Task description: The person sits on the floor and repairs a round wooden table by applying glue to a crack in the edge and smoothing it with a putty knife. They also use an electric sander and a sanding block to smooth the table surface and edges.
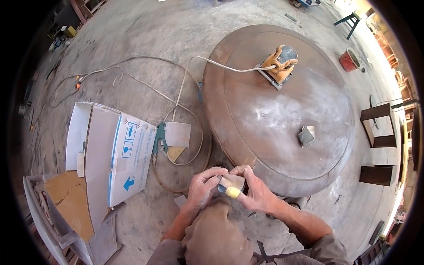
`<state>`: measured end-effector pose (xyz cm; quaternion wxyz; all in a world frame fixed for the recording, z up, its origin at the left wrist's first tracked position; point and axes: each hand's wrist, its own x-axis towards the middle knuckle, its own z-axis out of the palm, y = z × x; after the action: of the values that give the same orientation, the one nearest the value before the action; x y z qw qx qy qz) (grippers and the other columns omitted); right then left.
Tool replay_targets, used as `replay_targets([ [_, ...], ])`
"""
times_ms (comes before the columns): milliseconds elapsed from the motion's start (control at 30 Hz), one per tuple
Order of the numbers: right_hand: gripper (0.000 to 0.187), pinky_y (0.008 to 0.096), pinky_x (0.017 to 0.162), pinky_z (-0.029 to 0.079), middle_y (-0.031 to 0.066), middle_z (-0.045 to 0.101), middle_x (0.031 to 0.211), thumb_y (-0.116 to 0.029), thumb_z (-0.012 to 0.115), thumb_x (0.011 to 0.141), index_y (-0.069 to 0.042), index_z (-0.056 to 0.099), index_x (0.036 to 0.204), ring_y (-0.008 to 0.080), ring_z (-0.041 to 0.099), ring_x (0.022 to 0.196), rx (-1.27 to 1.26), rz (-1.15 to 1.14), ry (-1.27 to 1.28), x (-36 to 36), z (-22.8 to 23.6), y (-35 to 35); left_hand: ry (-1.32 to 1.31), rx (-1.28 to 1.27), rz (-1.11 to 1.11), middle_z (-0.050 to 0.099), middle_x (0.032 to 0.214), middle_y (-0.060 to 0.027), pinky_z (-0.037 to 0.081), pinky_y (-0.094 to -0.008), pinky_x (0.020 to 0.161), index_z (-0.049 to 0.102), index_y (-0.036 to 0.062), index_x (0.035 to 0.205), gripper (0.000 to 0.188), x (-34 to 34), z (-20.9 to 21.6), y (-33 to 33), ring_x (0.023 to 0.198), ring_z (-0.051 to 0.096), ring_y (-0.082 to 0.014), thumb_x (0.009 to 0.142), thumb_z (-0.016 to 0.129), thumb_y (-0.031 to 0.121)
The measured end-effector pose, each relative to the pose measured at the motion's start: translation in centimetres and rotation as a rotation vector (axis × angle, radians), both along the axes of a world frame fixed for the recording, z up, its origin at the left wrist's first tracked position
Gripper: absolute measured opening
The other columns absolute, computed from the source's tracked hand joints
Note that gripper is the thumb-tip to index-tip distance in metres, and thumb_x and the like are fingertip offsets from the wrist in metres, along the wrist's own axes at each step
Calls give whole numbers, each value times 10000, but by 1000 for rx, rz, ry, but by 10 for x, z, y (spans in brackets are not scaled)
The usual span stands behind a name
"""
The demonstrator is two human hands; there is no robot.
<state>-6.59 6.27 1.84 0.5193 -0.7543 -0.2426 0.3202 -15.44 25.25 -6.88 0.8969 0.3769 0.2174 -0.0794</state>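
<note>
- Fingers (215,172) of the left hand (201,187) and the right hand (261,194) are closed on a small bent sheet (235,180), pinching it from both sides.
- Sheet location: between the two hands, at the near edge of the round counter (243,106). Its material cannot be told.
- Handling, as judged: match the edges before pressing a bend. Apply even pressure from both thumbs; avoid twisting. Keep the yellow wrap (232,192) on the right thumb from catching the sheet's edge.
- Left hand pose: fingertips turned inward, wrist bent, forearm rising from the lower edge.
- Right hand pose: index finger arched over the sheet, thumb below, forearm angled in from lower right.
- Adjacent items: an orange sander (282,66) and a grey folded piece (305,137) rest on the counter, apart from both hands.
</note>
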Motion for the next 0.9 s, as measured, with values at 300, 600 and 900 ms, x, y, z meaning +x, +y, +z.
replay_targets([
  [300, 295, 443, 978, 555, 187, 650, 1234, -109, 677, 951, -59, 693, 1241, 365, 659, 1172, 15, -26, -99, 11, 4, 9, -62, 156, 56, 686, 1236, -115, 555, -314, 969, 682, -68, 1265, 244, -4, 3, 3, 1110, 672, -182, 1053, 593, 15],
  [600, 252, 421, 986, 542, 172, 698, 1187, -97, 628, 965, -57, 758, 1177, 326, 680, 1111, 29, -115, -40, 15, 0, 5, -392, 812, -1, 662, 1227, -132, 527, -318, 987, 683, -58, 1132, 172, 4, 17, 5, 1131, 662, -210, 970, 627, -78],
  [900, 311, 422, 788, 562, 145, 721, 936, 0, 670, 878, -35, 713, 1184, 345, 694, 834, -32, -3, -622, 26, 15, 19, -140, -155, 24, 672, 1175, -79, 530, -302, 924, 603, 23, 1199, 213, 17, 25, 2, 1051, 642, -125, 990, 643, 1],
])
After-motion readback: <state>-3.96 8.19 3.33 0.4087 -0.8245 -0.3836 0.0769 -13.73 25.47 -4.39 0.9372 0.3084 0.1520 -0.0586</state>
